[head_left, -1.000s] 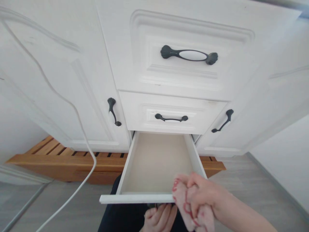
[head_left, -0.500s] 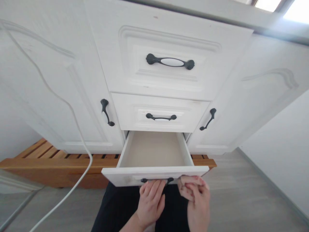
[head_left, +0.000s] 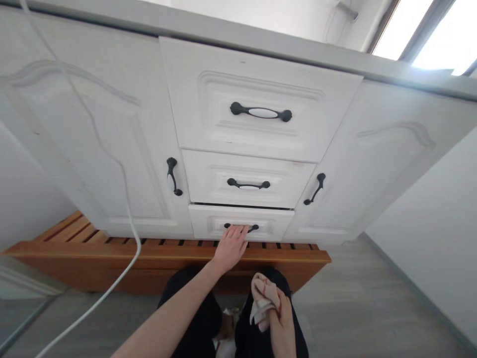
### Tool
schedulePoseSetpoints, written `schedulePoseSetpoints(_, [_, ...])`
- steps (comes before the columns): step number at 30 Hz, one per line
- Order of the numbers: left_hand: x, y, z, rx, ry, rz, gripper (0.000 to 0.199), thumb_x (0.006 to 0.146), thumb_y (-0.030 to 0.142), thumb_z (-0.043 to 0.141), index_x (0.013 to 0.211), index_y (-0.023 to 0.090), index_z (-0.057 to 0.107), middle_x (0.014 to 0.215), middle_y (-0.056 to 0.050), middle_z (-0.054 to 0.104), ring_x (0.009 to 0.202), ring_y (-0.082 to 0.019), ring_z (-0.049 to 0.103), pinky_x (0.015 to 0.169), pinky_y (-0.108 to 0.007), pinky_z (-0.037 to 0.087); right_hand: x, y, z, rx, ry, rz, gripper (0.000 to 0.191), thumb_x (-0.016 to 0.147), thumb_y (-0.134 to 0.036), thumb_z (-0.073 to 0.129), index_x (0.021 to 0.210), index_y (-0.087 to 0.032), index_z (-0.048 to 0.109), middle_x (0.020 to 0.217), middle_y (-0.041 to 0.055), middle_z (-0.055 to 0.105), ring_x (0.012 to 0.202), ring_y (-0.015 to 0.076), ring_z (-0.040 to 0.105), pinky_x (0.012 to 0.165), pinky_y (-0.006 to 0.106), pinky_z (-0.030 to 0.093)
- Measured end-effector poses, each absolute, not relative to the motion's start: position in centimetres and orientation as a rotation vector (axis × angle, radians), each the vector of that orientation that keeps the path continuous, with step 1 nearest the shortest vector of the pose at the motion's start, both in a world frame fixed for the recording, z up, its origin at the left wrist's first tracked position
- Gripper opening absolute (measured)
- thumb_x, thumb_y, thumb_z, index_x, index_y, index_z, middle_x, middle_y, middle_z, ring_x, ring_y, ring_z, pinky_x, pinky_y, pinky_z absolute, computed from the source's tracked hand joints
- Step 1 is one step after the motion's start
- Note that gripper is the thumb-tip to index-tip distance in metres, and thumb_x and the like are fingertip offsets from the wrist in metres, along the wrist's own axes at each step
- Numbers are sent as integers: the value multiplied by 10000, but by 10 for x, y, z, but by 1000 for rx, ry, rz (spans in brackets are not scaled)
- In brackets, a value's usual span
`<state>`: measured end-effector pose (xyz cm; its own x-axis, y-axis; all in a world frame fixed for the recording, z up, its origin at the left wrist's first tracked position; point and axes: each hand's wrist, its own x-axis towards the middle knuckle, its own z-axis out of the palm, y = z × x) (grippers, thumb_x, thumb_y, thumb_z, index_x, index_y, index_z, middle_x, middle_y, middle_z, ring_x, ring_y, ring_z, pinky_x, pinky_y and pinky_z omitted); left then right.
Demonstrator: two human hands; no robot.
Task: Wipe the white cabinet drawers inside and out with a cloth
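left hand (head_left: 231, 244) flat on the bottom drawer (head_left: 240, 223) handle (head_left: 241, 227), fingers together, right hand (head_left: 282, 318) bunched tight around a cloth (head_left: 263, 298)

The left hand (head_left: 231, 244) is stretched forward at the end of a nearly straight bare forearm that runs up from the lower left. Its palm faces down and away, and its fingers (head_left: 238, 231) lie together, extended and slightly bent at the tips. The right hand (head_left: 282, 318) is drawn back close to the body, well behind the left, wrist bent, fingers curled shut in a loose fist. Dark trouser legs show beneath both hands.
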<state>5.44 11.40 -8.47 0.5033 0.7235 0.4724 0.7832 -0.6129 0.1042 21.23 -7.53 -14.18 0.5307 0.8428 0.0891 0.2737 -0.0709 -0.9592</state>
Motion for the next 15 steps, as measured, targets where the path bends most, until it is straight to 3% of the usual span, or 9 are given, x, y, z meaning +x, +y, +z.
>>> schedulePoseSetpoints(3, [54, 127, -83, -2636, -1297, -721, 522, 955, 285, 460, 1462, 202, 365, 1399, -72, 559, 1284, -244, 482, 1155, -422, 309, 229, -65, -122, -1622, -979, 541, 411, 814, -324, 535, 1195, -183, 592, 1164, 93, 629, 1088, 252, 593, 950, 372, 465])
schedulePoseSetpoints(9, [53, 132, -77, -2672, -1253, -709, 538, 947, 249, 441, 1475, 215, 341, 1374, -57, 560, 1254, -232, 488, 1152, -407, 309, 271, 25, -39, -1553, -1175, -96, 413, 863, -241, 421, 1246, -155, 547, 1129, 132, 534, 1088, 268, 488, 1010, 441, 375])
schedulePoseSetpoints(15, [40, 95, -94, -2650, -1307, -759, 619, 894, 130, 433, 1495, 227, 317, 1554, -76, 387, 1413, -248, 355, 1167, -395, 317, 280, 110, -35, -1695, -1437, -155, 527, 756, -125, 368, 1235, -149, 586, 955, 79, 424, 915, 246, 437, 871, 417, 409])
